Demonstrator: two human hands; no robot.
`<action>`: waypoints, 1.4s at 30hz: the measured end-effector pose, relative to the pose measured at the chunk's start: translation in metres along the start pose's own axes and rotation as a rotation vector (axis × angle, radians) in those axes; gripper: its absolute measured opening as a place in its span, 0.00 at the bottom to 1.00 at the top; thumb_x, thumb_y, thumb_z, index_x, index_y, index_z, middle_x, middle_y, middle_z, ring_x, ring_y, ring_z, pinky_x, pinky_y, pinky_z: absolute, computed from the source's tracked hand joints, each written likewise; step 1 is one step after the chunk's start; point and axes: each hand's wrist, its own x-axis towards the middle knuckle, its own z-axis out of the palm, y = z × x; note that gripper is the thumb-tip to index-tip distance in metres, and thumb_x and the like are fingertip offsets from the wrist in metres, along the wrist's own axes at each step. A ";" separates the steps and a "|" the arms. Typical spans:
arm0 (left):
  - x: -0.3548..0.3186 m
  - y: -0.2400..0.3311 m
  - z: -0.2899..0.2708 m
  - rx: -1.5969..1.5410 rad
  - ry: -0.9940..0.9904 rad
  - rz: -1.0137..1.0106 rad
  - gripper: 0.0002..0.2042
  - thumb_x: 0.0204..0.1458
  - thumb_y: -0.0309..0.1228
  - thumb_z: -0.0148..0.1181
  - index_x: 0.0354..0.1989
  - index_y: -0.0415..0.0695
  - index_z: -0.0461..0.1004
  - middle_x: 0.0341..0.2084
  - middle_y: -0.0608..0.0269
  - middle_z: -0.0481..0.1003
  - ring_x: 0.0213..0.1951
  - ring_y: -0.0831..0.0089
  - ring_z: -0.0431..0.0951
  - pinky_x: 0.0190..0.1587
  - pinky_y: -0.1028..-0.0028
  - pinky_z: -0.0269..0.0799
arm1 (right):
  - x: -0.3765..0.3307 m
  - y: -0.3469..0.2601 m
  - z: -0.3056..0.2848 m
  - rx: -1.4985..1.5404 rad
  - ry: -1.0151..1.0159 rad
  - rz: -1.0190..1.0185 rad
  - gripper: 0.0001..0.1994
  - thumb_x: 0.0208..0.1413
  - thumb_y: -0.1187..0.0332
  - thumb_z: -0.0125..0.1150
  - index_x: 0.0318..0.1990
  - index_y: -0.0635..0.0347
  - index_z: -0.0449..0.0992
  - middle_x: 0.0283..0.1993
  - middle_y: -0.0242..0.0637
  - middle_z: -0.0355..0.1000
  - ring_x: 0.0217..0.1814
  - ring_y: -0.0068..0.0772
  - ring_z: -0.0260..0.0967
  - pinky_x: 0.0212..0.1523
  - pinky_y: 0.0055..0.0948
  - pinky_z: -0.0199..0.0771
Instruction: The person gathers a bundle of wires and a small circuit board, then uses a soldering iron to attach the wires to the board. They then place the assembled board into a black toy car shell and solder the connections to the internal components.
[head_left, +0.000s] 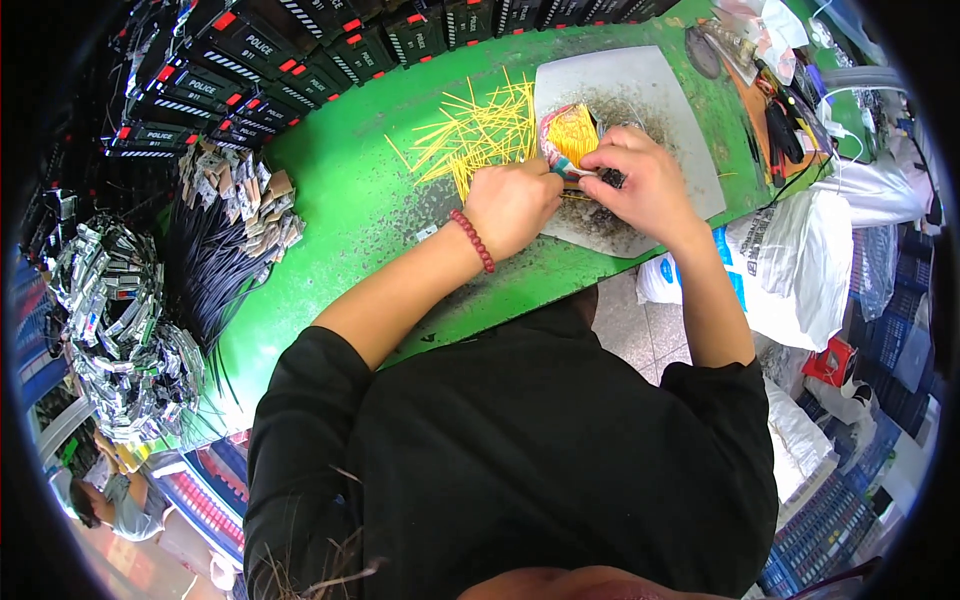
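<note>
- Between left hand [515,205] and right hand [632,172], above the white sheet [655,85], is the yellow bundle [575,130].
- Left hand: fingers curled at its lower edge; grip hidden.
- Right hand: thumb and fingers bent close together beside it; cannot tell what they pinch.
- Yellow strips [500,125] lie leftward on the bench [340,160]; black boxes [420,38] stand beyond.

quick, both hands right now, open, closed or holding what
Left hand: fingers curled beside the small yellow-topped item; any grip is hidden.
Right hand: thumb and fingers bent close together at it; what they hold cannot be told.
</note>
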 end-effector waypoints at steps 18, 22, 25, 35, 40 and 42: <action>-0.027 -0.017 -0.036 0.154 0.082 -0.130 0.05 0.46 0.26 0.60 0.29 0.45 0.70 0.27 0.59 0.72 0.27 0.60 0.76 0.27 0.64 0.72 | 0.007 0.007 -0.030 -0.190 0.208 -0.219 0.07 0.40 0.71 0.68 0.26 0.57 0.73 0.28 0.32 0.65 0.31 0.36 0.67 0.29 0.33 0.68; -0.024 -0.024 -0.051 0.287 0.009 -0.134 0.02 0.48 0.25 0.56 0.27 0.43 0.69 0.25 0.59 0.72 0.30 0.61 0.77 0.29 0.65 0.74 | 0.003 0.008 -0.038 -0.266 0.192 -0.218 0.08 0.39 0.72 0.68 0.25 0.57 0.73 0.29 0.32 0.66 0.30 0.36 0.67 0.28 0.34 0.67; -0.016 -0.010 -0.062 -0.006 0.065 -0.201 0.07 0.45 0.27 0.61 0.31 0.40 0.71 0.30 0.57 0.74 0.33 0.58 0.77 0.32 0.64 0.73 | -0.002 0.001 -0.038 -0.292 0.166 -0.243 0.08 0.39 0.72 0.68 0.25 0.57 0.72 0.28 0.32 0.66 0.30 0.36 0.66 0.27 0.34 0.66; -0.006 -0.014 -0.065 -1.507 0.062 -0.651 0.30 0.55 0.36 0.59 0.63 0.40 0.54 0.46 0.62 0.72 0.41 0.76 0.75 0.37 0.75 0.73 | 0.009 -0.043 0.004 -0.112 0.180 -0.548 0.06 0.41 0.71 0.64 0.27 0.55 0.73 0.27 0.29 0.64 0.27 0.30 0.65 0.25 0.30 0.65; -0.023 -0.011 -0.075 -1.577 0.197 -0.669 0.20 0.56 0.29 0.57 0.56 0.37 0.63 0.43 0.64 0.74 0.39 0.80 0.75 0.35 0.79 0.72 | 0.012 -0.055 0.015 0.077 0.166 -0.367 0.12 0.36 0.68 0.71 0.31 0.55 0.76 0.31 0.31 0.69 0.30 0.33 0.69 0.27 0.30 0.69; -0.030 -0.019 -0.072 -1.550 0.228 -0.685 0.20 0.57 0.29 0.56 0.56 0.36 0.63 0.43 0.62 0.74 0.40 0.78 0.76 0.36 0.78 0.74 | 0.017 -0.060 0.023 0.153 0.294 -0.222 0.12 0.36 0.68 0.72 0.30 0.55 0.76 0.31 0.32 0.69 0.30 0.35 0.70 0.27 0.32 0.70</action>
